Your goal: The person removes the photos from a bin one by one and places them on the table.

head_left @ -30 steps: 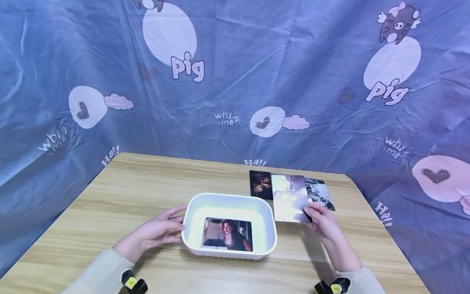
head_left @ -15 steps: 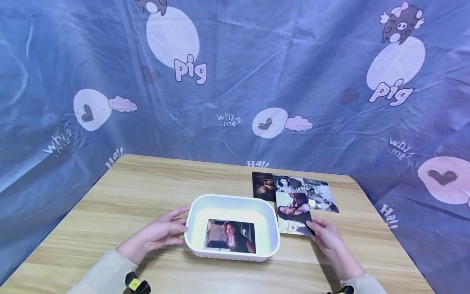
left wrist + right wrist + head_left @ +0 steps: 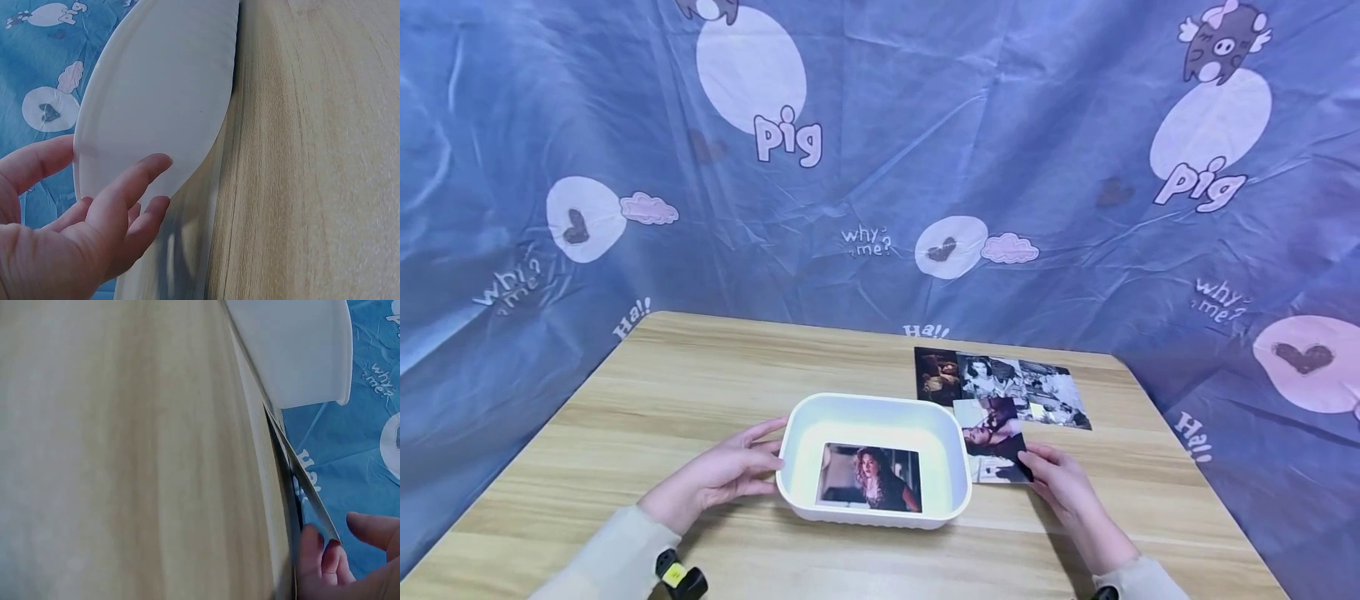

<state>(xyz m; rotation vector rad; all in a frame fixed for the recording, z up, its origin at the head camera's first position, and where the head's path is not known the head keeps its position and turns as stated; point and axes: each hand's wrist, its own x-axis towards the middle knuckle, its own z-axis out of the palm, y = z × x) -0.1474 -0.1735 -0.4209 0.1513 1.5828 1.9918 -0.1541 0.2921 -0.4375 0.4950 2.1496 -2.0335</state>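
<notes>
A white plastic box [image 3: 872,521] stands in the middle of the wooden table, with a photo [image 3: 868,479] of a curly-haired person lying inside. My left hand [image 3: 722,471] touches the box's left end; in the left wrist view its fingers [image 3: 134,175] rest loosely against the outer wall and the thumb side meets the rim. At the box's right side, my right hand [image 3: 1063,483] pinches the right edge of another photo [image 3: 992,450]. That photo is tilted, as the right wrist view shows: the edge by the hand is raised, while the opposite edge lies low beside the box.
Behind the held photo, a dark photo [image 3: 936,375], a black-and-white photo [image 3: 981,375] and another black-and-white photo [image 3: 1056,392] lie in a row. A blue printed cloth [image 3: 865,167] hangs behind the table [image 3: 722,358].
My right hand has drawn the held photo toward me and lowered it beside the box, uncovering the middle photo behind. The left hand stays at the box.
</notes>
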